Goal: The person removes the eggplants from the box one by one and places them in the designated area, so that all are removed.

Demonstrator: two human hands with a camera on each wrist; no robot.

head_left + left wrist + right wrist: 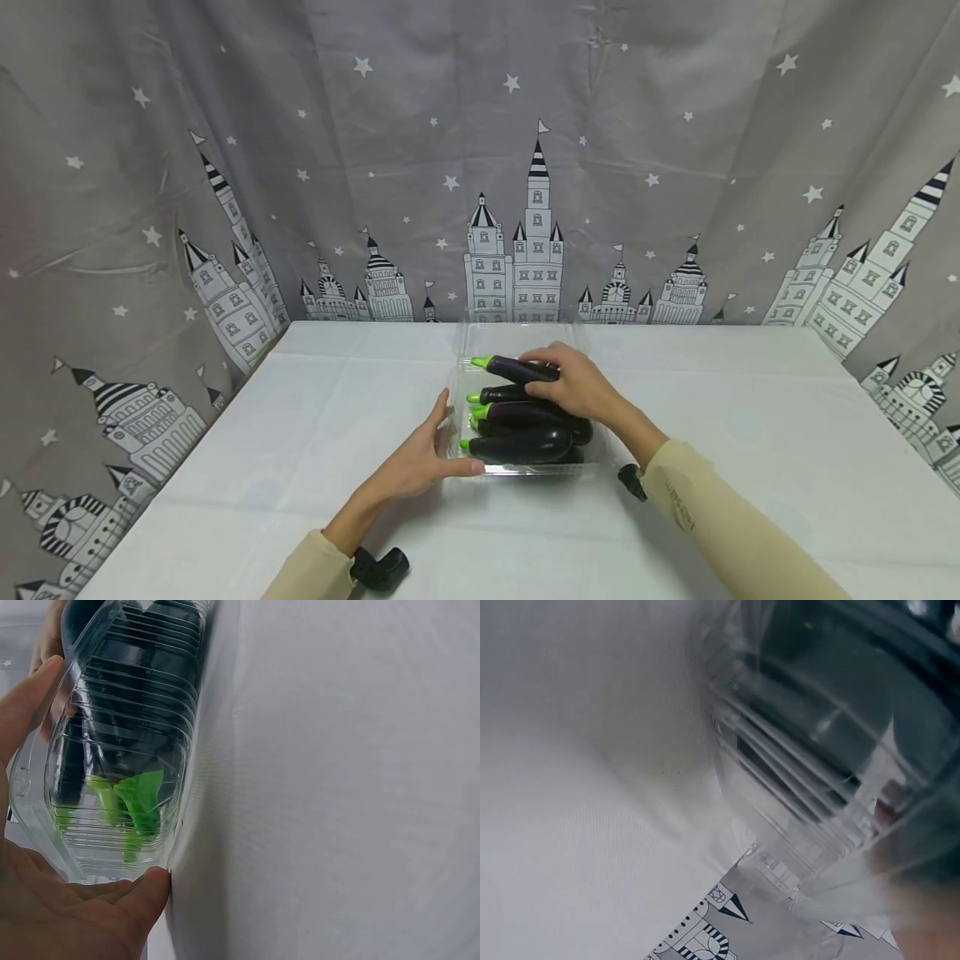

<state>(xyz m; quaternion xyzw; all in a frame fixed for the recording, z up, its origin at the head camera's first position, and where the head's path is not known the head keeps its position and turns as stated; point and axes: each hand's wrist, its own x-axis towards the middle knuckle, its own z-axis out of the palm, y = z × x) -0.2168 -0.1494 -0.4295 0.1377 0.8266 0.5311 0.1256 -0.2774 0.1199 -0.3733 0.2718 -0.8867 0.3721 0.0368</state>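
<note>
A clear plastic container [525, 470] holds several dark eggplants [521, 446] with bright green stems, lying sideways, stems to the left. My right hand [581, 385] reaches in from the right and grips the rearmost eggplant [510, 368] by its thick right end. My left hand [420, 460] is spread at the container's front left corner, thumb lying along the front rim and the other fingers by the left side. Through the ribbed wall, the left wrist view shows green stems [142, 799] close to that hand. The right wrist view is blurred; the container's wall [802, 787] fills much of it.
A white cloth covers the table [735, 400]. Behind it hangs a grey curtain [420, 117] printed with castles and stars. Black camera mounts [380, 569] sit on both wrists. The container's clear lid [517, 337] appears raised at the back.
</note>
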